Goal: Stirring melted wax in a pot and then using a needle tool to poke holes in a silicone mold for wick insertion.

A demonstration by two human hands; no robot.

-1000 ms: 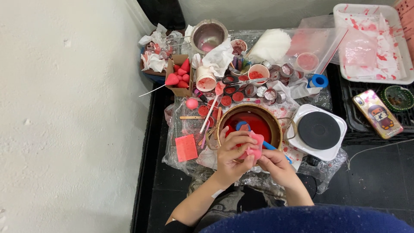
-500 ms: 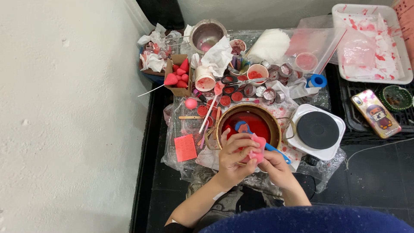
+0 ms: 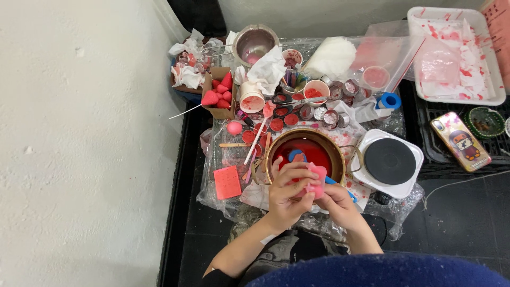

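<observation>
A small pink mould (image 3: 317,179) is held between both my hands, just at the near rim of a round pot (image 3: 305,151) of red liquid. My left hand (image 3: 287,191) grips the mould from the left with its fingers curled over it. My right hand (image 3: 336,204) holds it from below and the right. A blue tool handle (image 3: 340,186) sticks out beside my right hand, and a blue spoon head (image 3: 297,157) lies in the red liquid.
A white hotplate with a black disc (image 3: 390,162) stands right of the pot. Small tins, cups, scissors (image 3: 284,101), a box of red shapes (image 3: 220,93) and a metal bowl (image 3: 255,43) crowd the far side. A white stained tray (image 3: 457,53) and a phone (image 3: 462,141) lie right.
Both hands stay on the pink mould at the pot's near rim, with only slight finger shifts.
</observation>
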